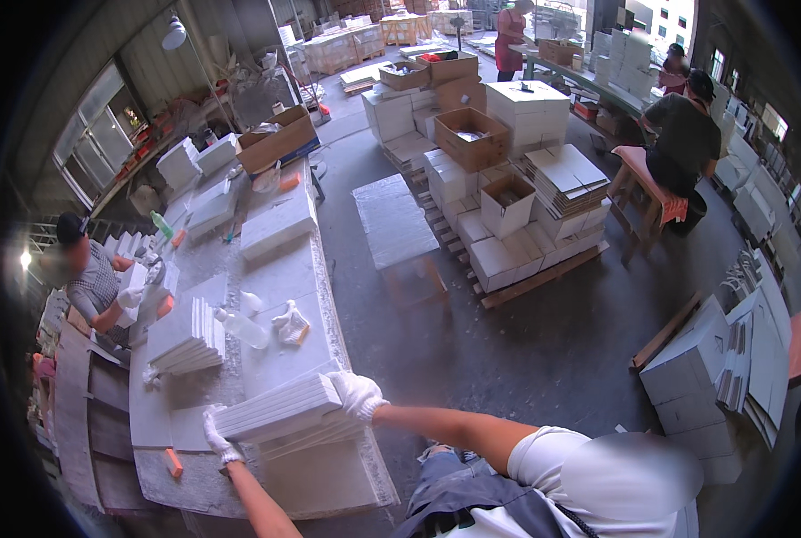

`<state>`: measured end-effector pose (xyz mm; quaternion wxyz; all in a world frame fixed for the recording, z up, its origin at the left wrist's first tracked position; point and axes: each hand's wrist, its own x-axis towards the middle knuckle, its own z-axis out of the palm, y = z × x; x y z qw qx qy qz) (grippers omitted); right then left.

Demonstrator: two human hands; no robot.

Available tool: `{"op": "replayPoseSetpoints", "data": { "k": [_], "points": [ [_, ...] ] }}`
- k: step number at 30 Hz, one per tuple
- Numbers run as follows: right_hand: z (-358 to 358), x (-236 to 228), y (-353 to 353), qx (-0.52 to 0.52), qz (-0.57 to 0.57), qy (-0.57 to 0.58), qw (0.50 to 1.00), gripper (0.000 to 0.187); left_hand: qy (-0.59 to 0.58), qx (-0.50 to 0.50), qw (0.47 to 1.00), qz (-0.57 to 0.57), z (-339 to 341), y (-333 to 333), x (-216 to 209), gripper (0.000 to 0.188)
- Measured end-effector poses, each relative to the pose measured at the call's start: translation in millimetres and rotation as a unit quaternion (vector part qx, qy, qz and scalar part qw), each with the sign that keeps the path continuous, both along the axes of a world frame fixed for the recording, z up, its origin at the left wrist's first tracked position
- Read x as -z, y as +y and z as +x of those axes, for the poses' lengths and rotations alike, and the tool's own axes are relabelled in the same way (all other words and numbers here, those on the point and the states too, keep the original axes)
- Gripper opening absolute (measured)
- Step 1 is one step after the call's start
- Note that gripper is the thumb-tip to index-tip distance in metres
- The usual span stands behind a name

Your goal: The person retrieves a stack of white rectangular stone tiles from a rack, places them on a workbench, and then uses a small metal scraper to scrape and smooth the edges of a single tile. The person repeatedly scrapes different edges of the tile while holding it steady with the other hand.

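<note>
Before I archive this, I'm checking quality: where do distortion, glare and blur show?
Head view: worktable edges bow, frame rim goes black; head view: upper-right window glares white; head view: a pale smear hides detail beside the sleeve, while left hand and right hand look fairly clear.

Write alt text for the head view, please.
White-gloved left hand and right hand grip opposite ends of a stack of white slabs at a dusty workbench. Farther along it are a clear bottle, a crumpled glove and a second slab stack. A co-worker is at left; boxes sit on a pallet to the right.
</note>
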<state>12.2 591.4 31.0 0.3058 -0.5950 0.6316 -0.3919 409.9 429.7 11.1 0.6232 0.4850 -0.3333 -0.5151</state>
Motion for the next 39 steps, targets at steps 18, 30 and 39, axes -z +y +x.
{"op": "replayPoseSetpoints", "data": {
  "k": [18, 30, 39],
  "points": [
    [-2.9, 33.2, -23.7, -0.081, -0.038, -0.057, 0.994, 0.059, 0.075, 0.002, 0.997, 0.012, 20.0, 25.2, 8.8, 0.062],
    [-5.1, 49.9, -29.9, -0.145, 0.022, -0.054, 0.988, 0.068, 0.166, -0.125, 0.972, 0.110, 23.2, 38.1, 53.1, 0.079],
    [-10.1, 61.0, -35.5, -0.152, -0.068, -0.057, 0.984, 0.080, 0.150, -0.203, 0.955, 0.157, 10.2, 32.8, 53.8, 0.078]
  ]
}}
